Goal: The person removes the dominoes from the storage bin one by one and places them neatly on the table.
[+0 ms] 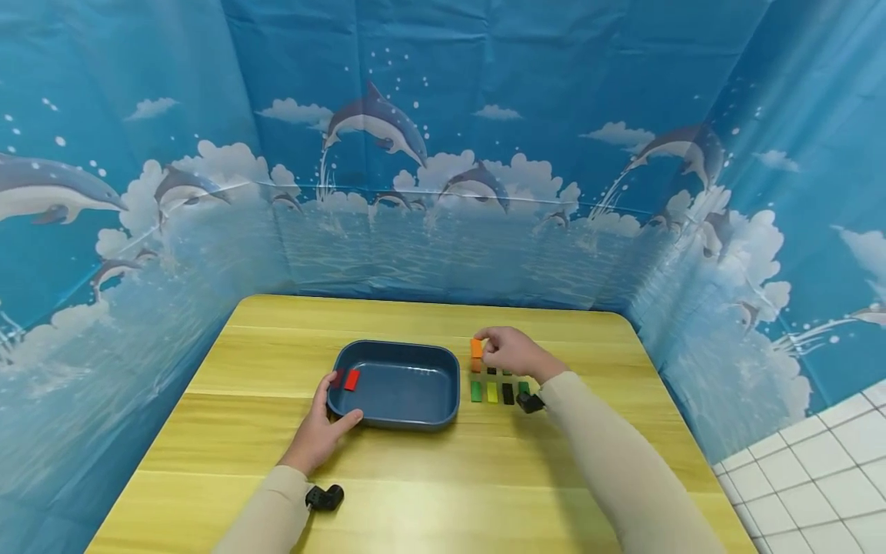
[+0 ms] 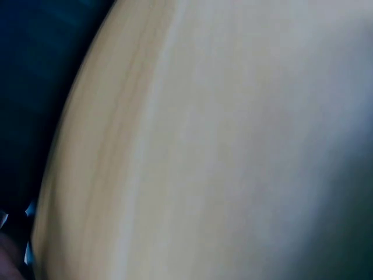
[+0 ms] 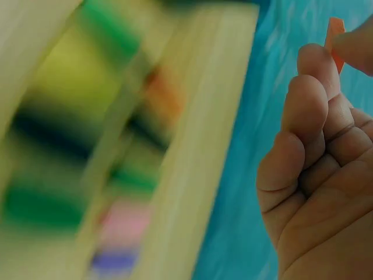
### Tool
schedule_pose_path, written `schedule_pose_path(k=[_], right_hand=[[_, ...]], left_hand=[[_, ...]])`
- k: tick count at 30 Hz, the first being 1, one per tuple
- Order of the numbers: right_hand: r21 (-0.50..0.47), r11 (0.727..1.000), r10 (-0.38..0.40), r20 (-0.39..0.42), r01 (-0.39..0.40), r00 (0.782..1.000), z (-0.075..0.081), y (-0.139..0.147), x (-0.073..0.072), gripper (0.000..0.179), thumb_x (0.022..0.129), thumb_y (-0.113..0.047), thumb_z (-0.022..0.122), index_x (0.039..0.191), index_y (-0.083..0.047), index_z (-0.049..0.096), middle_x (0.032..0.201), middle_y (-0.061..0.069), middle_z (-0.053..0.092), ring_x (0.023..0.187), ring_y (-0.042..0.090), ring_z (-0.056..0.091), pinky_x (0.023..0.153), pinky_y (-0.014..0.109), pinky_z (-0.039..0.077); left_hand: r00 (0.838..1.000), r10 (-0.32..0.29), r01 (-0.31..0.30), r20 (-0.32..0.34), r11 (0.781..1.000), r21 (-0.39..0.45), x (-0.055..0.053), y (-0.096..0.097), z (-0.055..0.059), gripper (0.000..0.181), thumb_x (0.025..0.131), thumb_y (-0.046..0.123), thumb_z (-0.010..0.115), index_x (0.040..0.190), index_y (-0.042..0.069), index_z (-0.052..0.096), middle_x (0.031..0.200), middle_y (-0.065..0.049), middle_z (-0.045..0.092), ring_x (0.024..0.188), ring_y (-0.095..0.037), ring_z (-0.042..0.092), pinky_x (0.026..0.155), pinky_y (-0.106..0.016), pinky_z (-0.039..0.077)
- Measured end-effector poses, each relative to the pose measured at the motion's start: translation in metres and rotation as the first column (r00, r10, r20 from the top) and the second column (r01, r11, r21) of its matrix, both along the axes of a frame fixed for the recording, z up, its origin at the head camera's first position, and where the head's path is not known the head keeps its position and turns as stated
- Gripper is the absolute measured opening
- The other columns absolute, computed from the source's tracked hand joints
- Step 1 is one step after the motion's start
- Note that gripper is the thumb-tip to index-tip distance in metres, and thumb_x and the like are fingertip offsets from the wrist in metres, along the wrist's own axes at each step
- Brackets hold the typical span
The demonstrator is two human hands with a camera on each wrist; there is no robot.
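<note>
My left hand [image 1: 321, 432] grips the left front corner of a dark blue rectangular basin [image 1: 394, 422], thumb at the front rim and fingers at the left side. Inside the basin, near its left end, lies a red block [image 1: 352, 379]. My right hand [image 1: 515, 351] is over the table right of the basin. Thumb and forefinger of that hand pinch an orange block [image 3: 334, 35], which also shows in the head view [image 1: 476, 348]. Another orange block [image 3: 164, 96] lies on the table just below it.
Two rows of small blocks lie right of the basin, including a green block [image 1: 476, 392], a yellow block [image 1: 492, 392] and a black block [image 1: 508, 394]. Pink [image 3: 125, 223] and purple blocks [image 3: 115, 262] appear blurred. A dolphin-print curtain [image 1: 443, 231] surrounds the wooden table [image 1: 415, 492].
</note>
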State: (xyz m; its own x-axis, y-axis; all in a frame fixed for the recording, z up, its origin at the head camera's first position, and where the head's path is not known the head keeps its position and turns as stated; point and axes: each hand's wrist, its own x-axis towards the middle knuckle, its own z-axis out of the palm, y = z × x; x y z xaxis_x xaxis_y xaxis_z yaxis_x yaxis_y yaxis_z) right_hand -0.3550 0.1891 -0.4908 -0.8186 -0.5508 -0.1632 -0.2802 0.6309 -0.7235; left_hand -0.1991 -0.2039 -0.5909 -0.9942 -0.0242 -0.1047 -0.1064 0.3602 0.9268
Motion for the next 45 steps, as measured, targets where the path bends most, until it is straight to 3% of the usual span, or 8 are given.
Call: schedule_pose_path(k=[3,6,14,20,40,45], right_hand=[[0.016,0.998,-0.067,-0.001,0.067,0.998,-0.014,0.047,0.004,0.052,0.095,-0.008,0.056,0.146,-0.005,0.056,0.06,-0.006,0.035,0.053,0.014,0.022,0.064,0.032,0.036],[0.044,0.992,-0.119,0.011,0.119,0.993,-0.029,0.082,0.01,0.052,0.094,-0.007,0.057,0.146,-0.001,0.055,0.061,-0.006,0.037,0.054,0.013,0.023,0.063,0.032,0.035],[0.115,0.967,-0.233,0.054,0.226,0.971,-0.059,0.125,0.026,0.061,0.086,0.0,0.059,0.147,0.002,0.054,0.07,-0.001,0.049,0.058,0.014,0.036,0.057,0.028,0.034],[0.081,0.962,-0.267,0.106,0.26,0.958,-0.071,0.126,0.031,0.059,0.085,0.004,0.061,0.145,0.001,0.056,0.076,0.002,0.052,0.059,0.015,0.039,0.055,0.027,0.035],[0.137,0.959,-0.251,0.006,0.248,0.968,-0.079,0.118,0.033,0.057,0.087,0.001,0.064,0.144,-0.002,0.061,0.077,0.002,0.056,0.057,0.015,0.039,0.056,0.029,0.036],[0.138,0.957,-0.257,-0.001,0.255,0.966,-0.083,0.12,0.032,0.056,0.086,0.001,0.063,0.142,-0.004,0.063,0.105,0.007,0.067,0.058,0.016,0.04,0.055,0.028,0.034]], left_hand=[[1.0,-0.004,0.004,-0.005,1.0,0.0,-0.001,-0.003,0.003,0.097,0.098,0.052,0.071,0.169,0.034,0.007,0.177,-0.018,0.008,0.163,-0.044,0.014,0.128,-0.065,0.021],[1.0,-0.004,0.004,-0.005,1.0,-0.006,-0.001,-0.005,0.004,0.096,0.1,0.048,0.071,0.169,0.034,0.006,0.177,-0.019,0.007,0.163,-0.044,0.012,0.129,-0.065,0.02],[1.0,-0.012,0.011,0.018,1.0,0.009,0.0,-0.001,0.002,0.097,0.1,0.046,0.071,0.169,0.035,0.003,0.178,-0.017,0.002,0.163,-0.044,0.008,0.128,-0.066,0.019],[1.0,-0.006,0.005,0.019,1.0,0.026,0.0,0.0,0.002,0.097,0.101,0.044,0.071,0.169,0.035,0.003,0.178,-0.017,0.001,0.164,-0.044,0.006,0.129,-0.066,0.017],[1.0,-0.01,0.009,0.02,0.999,0.041,0.002,0.002,0.003,0.098,0.1,0.046,0.071,0.169,0.034,0.003,0.177,-0.019,0.003,0.163,-0.044,0.011,0.129,-0.063,0.02],[1.0,-0.01,0.009,0.023,0.999,0.036,0.002,0.003,0.002,0.096,0.101,0.044,0.07,0.169,0.034,0.003,0.177,-0.02,0.003,0.162,-0.046,0.013,0.129,-0.064,0.021]])
